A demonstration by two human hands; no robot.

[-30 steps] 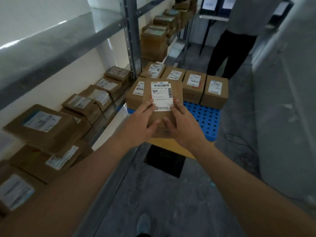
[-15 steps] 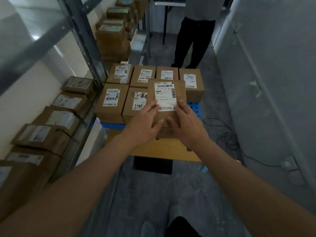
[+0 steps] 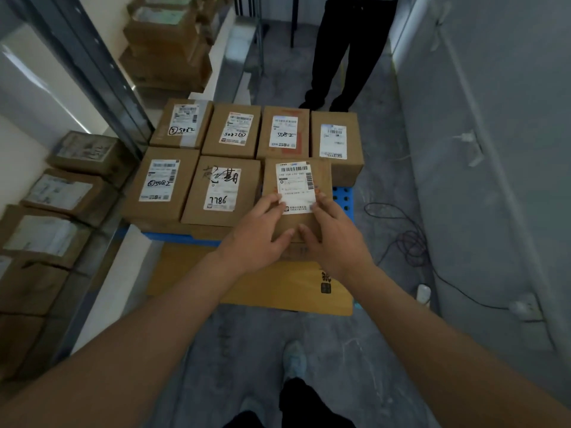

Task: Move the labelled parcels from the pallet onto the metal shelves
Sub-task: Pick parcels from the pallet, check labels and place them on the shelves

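Head view: along the left edge of the frame, the metal shelves (image 3: 102, 72) carry brown labelled parcels (image 3: 58, 193) lying flat in a row. Centre-left, six more labelled boxes (image 3: 160, 183) sit packed together in two rows on the blue pallet (image 3: 343, 196). At the middle of the frame the left hand (image 3: 256, 239) and the right hand (image 3: 333, 239) grip one parcel (image 3: 298, 193) from its near end, fingers curled onto its top at the white label's lower corners and thumbs against the near side. This parcel is at the pallet's near right corner, just beside the box marked 7786. Below it lies a flat yellow carton (image 3: 253, 282). At top centre stand another person's dark-trousered legs (image 3: 346, 50). A black cable (image 3: 408, 242) trails over the floor at right.
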